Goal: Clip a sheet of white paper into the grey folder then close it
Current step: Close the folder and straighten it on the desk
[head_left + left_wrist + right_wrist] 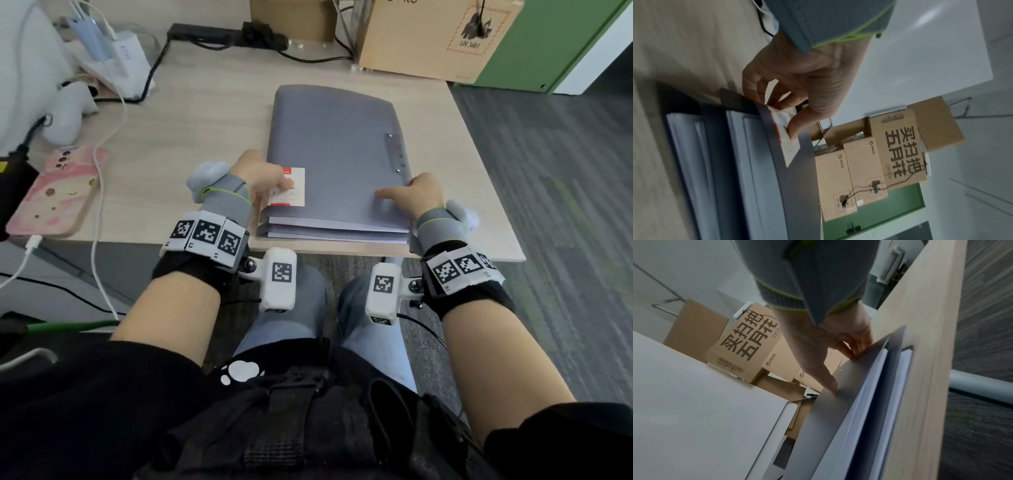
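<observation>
A stack of grey folders (pixel 335 150) lies shut on the wooden table (pixel 191 137), close to its front edge. White paper (pixel 335 224) shows between the covers at the near side. My left hand (pixel 274 186) pinches the top cover's left edge at a red and white label (pixel 291 188). In the left wrist view its thumb sits on that label (pixel 787 142) and the fingers (pixel 758 95) curl beneath the cover (pixel 793 186). My right hand (pixel 400 192) grips the right edge, with the thumb laid on the cover (pixel 828 426) and the fingers (pixel 859 345) curled over its edge.
A phone in a pink case (pixel 58 192) with a white charging cable (pixel 102 219) lies at the left. A power strip (pixel 205 32) and cardboard boxes (pixel 435 37) stand at the back. The table's right edge drops to carpet (pixel 565 205).
</observation>
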Action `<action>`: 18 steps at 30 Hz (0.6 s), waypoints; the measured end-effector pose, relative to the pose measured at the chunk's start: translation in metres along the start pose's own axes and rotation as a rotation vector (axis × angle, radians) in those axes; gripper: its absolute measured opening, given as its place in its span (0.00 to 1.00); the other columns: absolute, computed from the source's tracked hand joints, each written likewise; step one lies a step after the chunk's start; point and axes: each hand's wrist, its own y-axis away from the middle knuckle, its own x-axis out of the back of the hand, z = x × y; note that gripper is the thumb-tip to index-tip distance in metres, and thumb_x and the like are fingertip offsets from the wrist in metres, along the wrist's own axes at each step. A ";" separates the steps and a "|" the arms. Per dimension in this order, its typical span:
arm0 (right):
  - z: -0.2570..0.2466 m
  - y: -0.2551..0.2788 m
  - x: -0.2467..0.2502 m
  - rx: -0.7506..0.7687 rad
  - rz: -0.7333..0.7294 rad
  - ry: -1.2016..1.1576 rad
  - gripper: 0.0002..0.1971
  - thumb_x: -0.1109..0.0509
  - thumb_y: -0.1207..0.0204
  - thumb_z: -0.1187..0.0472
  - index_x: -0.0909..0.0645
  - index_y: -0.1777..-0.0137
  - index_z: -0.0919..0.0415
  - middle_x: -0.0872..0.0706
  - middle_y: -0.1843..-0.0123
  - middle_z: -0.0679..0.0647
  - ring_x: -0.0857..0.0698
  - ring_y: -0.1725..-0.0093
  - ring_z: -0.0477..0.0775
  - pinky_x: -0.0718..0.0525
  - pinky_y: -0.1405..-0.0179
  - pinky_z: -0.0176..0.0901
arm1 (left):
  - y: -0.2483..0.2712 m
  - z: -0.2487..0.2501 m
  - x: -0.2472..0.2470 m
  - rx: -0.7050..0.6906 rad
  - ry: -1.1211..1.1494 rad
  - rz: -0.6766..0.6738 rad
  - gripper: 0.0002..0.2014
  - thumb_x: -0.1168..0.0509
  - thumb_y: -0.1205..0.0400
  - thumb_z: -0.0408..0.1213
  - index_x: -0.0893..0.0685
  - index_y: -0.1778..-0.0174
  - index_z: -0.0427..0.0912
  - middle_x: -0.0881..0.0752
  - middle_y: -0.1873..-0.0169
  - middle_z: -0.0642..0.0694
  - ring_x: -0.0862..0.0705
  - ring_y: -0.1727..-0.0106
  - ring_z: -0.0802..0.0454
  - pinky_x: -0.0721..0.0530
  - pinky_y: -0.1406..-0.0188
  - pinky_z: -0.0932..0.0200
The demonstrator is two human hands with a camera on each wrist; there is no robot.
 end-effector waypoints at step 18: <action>-0.028 0.012 -0.019 0.057 -0.095 -0.046 0.22 0.21 0.33 0.57 0.25 0.44 0.63 0.24 0.52 0.58 0.24 0.55 0.58 0.28 0.57 0.43 | -0.006 -0.032 0.041 -0.064 0.172 0.026 0.07 0.30 0.28 0.23 0.23 0.67 0.34 0.16 0.56 0.32 0.16 0.58 0.41 0.16 0.55 0.51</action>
